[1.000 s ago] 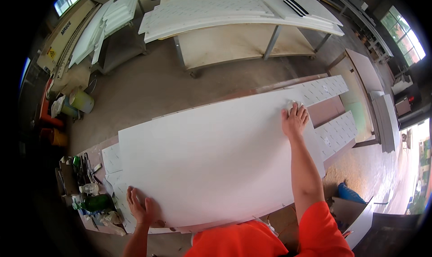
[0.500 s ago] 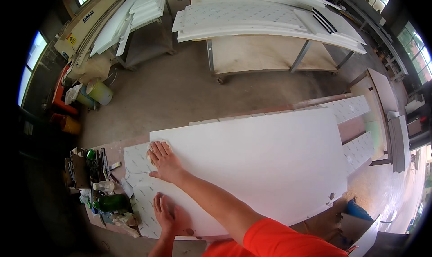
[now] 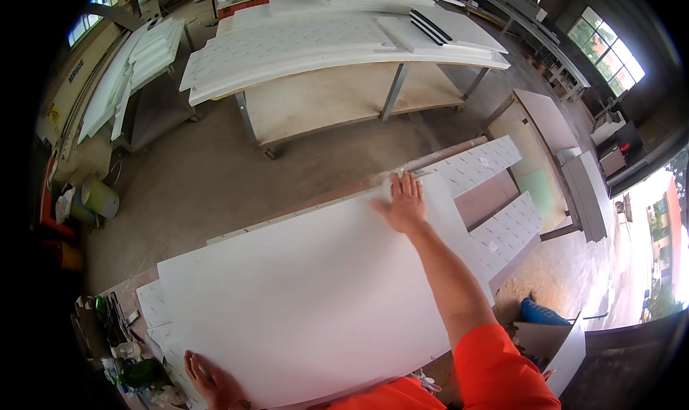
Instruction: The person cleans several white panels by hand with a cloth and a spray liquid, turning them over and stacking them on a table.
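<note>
A large white panel (image 3: pixel 308 288) lies flat in front of me. Near its far right edge my right hand (image 3: pixel 406 207) presses down on a pale wiping cloth (image 3: pixel 387 187), most of which the palm and fingers cover. My left hand (image 3: pixel 208 383) rests at the panel's near left edge, fingers apart, with nothing visible in it. Beneath the panel, marble-patterned boards (image 3: pixel 470 167) stick out to the right and at the left end.
Bottles and tools (image 3: pixel 133 360) crowd the bench's left end. Across the floor stands a wheeled table (image 3: pixel 323 108) stacked with white panels. A side table (image 3: pixel 549 130) with grey boards is at the right; a blue bag (image 3: pixel 543 312) sits at the near right.
My right hand has swept the cloth from the panel's left end to its far right. My left hand stays at the near left edge. The whole view has turned rightward.
</note>
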Demonstrator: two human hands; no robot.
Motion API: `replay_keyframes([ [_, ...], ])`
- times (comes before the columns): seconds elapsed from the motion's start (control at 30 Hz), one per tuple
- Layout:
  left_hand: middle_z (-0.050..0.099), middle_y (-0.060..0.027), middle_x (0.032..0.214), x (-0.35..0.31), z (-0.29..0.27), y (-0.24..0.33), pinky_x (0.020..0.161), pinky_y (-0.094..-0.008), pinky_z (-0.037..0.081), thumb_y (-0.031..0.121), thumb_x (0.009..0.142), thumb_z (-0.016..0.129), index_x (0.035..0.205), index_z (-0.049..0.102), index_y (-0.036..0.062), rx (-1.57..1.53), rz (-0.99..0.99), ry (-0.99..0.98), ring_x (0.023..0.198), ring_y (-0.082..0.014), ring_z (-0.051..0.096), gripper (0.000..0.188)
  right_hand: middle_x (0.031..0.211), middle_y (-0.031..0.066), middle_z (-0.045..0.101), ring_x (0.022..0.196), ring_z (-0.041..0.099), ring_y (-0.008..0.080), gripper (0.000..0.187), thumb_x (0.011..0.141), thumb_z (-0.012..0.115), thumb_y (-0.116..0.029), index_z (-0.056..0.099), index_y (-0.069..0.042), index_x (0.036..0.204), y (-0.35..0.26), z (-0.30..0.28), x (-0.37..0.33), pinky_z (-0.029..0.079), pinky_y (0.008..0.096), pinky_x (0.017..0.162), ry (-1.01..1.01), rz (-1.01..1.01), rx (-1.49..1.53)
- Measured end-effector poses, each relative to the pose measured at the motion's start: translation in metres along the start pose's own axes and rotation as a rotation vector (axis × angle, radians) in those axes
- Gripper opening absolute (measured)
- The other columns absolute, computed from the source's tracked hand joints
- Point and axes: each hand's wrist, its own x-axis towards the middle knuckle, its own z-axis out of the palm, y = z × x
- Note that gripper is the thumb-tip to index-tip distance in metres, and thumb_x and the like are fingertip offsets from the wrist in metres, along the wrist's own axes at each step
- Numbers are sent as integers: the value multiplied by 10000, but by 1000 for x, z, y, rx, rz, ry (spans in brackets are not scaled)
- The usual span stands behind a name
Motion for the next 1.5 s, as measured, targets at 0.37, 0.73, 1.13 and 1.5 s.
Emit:
replay_keyframes([
  [0.37,379,-257,1622,-7,11,-10,1245,-519,291,254,1034,484,1522,411,-40,84,-37,-28,1500,-444,362,575,1723,248,176,1607,145,404,1078,951,589,-689,170,9,1657,139,-1,-135,161,480,1304,-22,170,100],
  [0.73,550,-263,1352,17,17,35,1048,-482,454,337,1048,559,1315,534,-71,216,58,191,1239,-383,553,489,1736,216,174,1622,130,354,1143,908,615,-740,154,-27,1674,107,-29,-28,161,441,1299,-15,246,191],
  [1.13,577,-207,1151,28,9,60,899,-457,469,353,1027,612,1186,553,-69,134,59,155,1044,-323,563,455,1668,215,303,1568,241,383,978,949,620,-632,278,-11,1623,171,12,-293,219,493,1279,36,432,159],
  [1.5,601,-156,967,14,-16,6,762,-434,482,368,1008,660,1067,572,-67,-261,38,4,866,-268,572,448,1550,241,459,1428,417,439,824,935,701,-472,434,28,1534,173,42,-381,326,514,1190,385,596,278],
])
